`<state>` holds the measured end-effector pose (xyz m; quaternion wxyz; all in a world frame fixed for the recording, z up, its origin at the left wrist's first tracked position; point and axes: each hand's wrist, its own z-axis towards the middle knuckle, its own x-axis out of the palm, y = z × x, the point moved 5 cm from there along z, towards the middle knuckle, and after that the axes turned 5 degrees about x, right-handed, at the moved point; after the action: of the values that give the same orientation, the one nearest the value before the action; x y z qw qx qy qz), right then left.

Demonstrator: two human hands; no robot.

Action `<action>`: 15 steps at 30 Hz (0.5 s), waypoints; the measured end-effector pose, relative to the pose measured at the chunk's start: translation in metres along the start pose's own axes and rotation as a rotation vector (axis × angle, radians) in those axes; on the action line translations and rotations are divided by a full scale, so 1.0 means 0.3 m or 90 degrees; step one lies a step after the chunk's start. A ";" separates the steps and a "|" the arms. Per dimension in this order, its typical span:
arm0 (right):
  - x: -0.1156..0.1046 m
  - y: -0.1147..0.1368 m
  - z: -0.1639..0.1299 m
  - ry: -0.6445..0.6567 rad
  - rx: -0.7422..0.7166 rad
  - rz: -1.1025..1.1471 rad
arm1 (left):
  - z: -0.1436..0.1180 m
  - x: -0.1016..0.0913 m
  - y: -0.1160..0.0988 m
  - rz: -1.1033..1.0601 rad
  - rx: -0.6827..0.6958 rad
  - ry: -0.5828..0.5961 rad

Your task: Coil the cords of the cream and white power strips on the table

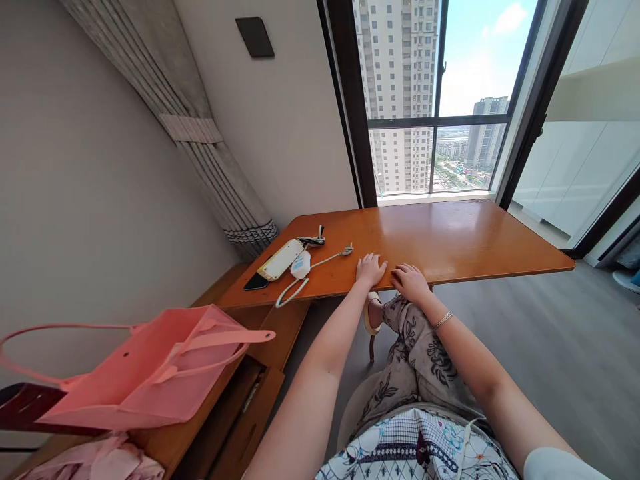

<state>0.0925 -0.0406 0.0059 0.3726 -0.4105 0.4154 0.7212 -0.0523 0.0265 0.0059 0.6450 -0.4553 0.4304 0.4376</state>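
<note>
My left hand [371,270] lies flat at the near edge of the orange-brown wooden table [450,233], fingers out and holding nothing. Close beside it on the right, my right hand [411,281] rests on the same edge, its fingers loosely stretched and nothing in them. Left of my hands lies a white cable with a plug [347,251], running to a small white device [301,265] whose loop hangs past the edge. A cream power strip [281,260] with a dark cord [311,240] lies beyond, partly over a flat black object [257,282].
A pink tote bag [150,373] stands on the wooden cabinet [185,437] at my left, with pink cloth [100,460] below it. An open drawer [250,400] juts out near my left arm. A window [435,120] rises behind the table; a grey curtain [215,160] hangs left.
</note>
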 end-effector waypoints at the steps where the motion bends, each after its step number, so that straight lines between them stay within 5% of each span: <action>1: 0.002 -0.001 0.000 -0.004 -0.002 0.000 | 0.000 0.000 0.000 -0.001 0.000 -0.001; 15: -0.004 -0.001 -0.006 -0.009 -0.016 0.001 | 0.001 0.001 -0.001 -0.009 0.001 -0.014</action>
<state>0.0939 -0.0423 0.0063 0.3699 -0.4094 0.4042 0.7295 -0.0519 0.0269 0.0057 0.6532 -0.4527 0.4203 0.4379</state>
